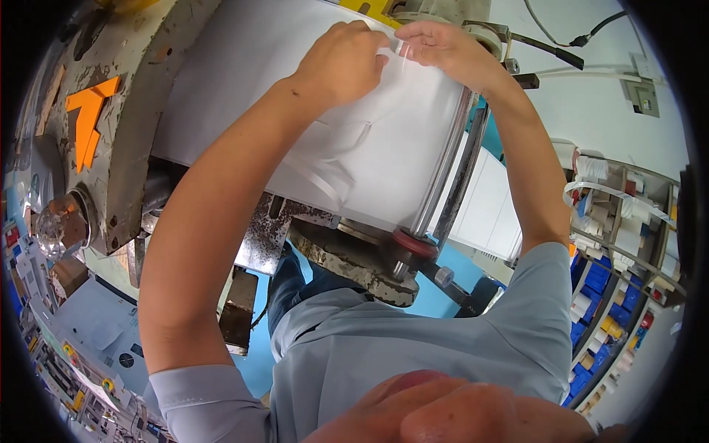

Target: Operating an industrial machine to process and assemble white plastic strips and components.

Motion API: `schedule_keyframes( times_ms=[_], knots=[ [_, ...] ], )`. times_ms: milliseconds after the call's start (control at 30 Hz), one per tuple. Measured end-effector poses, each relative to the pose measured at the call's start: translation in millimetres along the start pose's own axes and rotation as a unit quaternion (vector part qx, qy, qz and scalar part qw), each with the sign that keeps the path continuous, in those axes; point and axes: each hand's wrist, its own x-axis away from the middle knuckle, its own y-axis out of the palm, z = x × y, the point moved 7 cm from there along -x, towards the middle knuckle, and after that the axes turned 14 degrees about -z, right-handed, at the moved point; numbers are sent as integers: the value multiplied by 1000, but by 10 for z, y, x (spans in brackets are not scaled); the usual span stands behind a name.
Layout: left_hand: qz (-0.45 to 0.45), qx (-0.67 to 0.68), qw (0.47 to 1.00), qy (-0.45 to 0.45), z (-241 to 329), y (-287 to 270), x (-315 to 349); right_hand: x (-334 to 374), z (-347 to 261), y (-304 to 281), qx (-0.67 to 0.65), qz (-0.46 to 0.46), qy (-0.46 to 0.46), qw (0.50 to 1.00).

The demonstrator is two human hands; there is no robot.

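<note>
A large white sheet (413, 148) lies over the bed of a worn metal machine, and both my hands are above its far part. My left hand (346, 63) is closed, its fingers curled and its thumb toward the right hand. Facing it, my right hand (447, 53) points its fingers left, with the fingertips drawn together. Between the fingertips is a small shiny, see-through bit, too small to name. Nearer to me, loose white strips (321, 181) curl up on the sheet.
A steel roller bar (442, 177) with a red ring (415, 242) runs along the sheet's right side. The machine's chipped housing (159, 81) carries an orange arrow at left. A black-tipped lever (550, 50) juts out at far right. Shelves (617, 273) with blue bins stand at right.
</note>
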Motion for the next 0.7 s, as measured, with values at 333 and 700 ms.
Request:
schedule_keyframes(
  times_ms=[333,700],
  knots=[
    [-91,471,858,-184,-267,173,6,58,-367,97,-229,-17,-66,971],
    [-40,502,854,-132,-541,56,37,267,-418,965,13,-137,-23,990]
  ],
)
